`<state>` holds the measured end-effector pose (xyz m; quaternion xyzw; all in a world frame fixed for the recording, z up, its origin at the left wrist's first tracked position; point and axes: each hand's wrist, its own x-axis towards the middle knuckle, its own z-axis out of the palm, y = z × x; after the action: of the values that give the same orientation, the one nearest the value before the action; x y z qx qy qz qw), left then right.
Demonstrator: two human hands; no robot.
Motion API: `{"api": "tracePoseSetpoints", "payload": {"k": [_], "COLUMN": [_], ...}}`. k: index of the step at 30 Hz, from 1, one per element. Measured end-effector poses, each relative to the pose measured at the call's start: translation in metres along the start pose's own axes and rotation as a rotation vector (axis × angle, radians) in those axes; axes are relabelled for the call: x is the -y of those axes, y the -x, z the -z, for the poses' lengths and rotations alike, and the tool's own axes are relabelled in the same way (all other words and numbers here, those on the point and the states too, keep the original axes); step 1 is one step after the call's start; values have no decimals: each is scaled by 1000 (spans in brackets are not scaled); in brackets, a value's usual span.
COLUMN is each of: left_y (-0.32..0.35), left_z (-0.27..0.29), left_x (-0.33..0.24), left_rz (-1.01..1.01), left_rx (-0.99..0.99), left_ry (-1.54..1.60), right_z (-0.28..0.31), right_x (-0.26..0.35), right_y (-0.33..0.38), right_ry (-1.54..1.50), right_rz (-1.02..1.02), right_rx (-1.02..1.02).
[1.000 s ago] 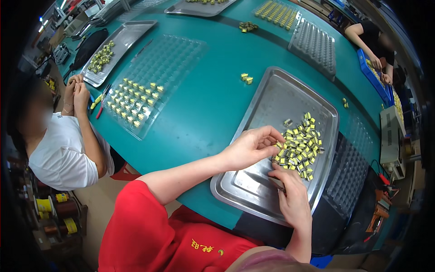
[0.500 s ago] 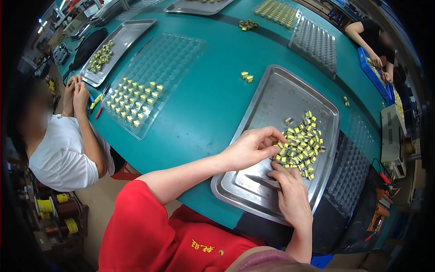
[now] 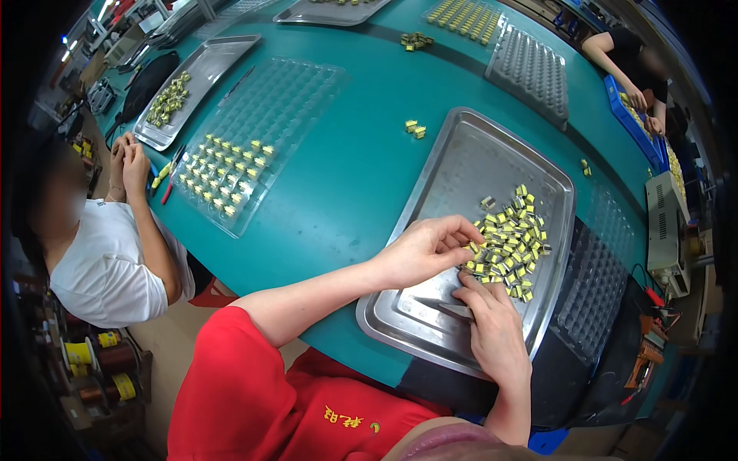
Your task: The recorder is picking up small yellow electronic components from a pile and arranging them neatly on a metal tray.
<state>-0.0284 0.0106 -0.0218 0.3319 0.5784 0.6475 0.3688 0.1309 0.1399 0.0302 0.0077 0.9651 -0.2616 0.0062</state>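
Note:
A metal tray (image 3: 492, 146) lies in front of me with a heap of small yellow-taped transformers (image 3: 511, 246) in its middle right part. At the left edge of the heap, my left hand (image 3: 430, 247) is closed, thumb and fingertips pinching one of these transformers (image 3: 475, 247). Just below it, my right hand (image 3: 492, 319) has its fingers curled, the fingertips close to the same spot. A thin, pointed grey metal tool (image 3: 456, 310) juts leftward from under the right hand's fingers; its exact kind is hidden. One transformer (image 3: 487, 203) sits apart, above the heap.
Left on the green table (image 3: 346, 154) is a clear blister tray (image 3: 284, 100) partly filled with transformers. A co-worker in white (image 3: 115, 253) sits beside it, near another metal tray (image 3: 207, 65). Dark blister trays (image 3: 588, 292) lie right; another person (image 3: 634, 65) works beyond.
The view has shifted very slightly. My right hand has turned a little, so the grey tool shows more brightly; my left hand stays at the heap's edge.

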Motion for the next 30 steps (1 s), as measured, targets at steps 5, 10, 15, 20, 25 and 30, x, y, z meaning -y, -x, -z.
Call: {"api": "tracePoseSetpoints", "payload": {"k": [5, 10, 15, 20, 25, 30], "left_y": [1, 1, 1, 0, 0, 0], "left_z": [0, 0, 0, 0, 0, 0], "left_x": [-2, -3, -1, 0, 1, 2], "left_rz": [-1, 7, 6, 4, 4, -3], "left_rx": [8, 11, 5, 11, 15, 17], "left_ry": [-71, -61, -74, -73, -74, -82], "right_z": [0, 0, 0, 0, 0, 0], "right_x": [0, 0, 0, 0, 1, 1], "right_y": [0, 0, 0, 0, 0, 0], "right_ry": [5, 18, 29, 43, 53, 69], "right_rz": [6, 6, 14, 26, 23, 26], "right_rx": [-2, -2, -6, -7, -7, -1]}}
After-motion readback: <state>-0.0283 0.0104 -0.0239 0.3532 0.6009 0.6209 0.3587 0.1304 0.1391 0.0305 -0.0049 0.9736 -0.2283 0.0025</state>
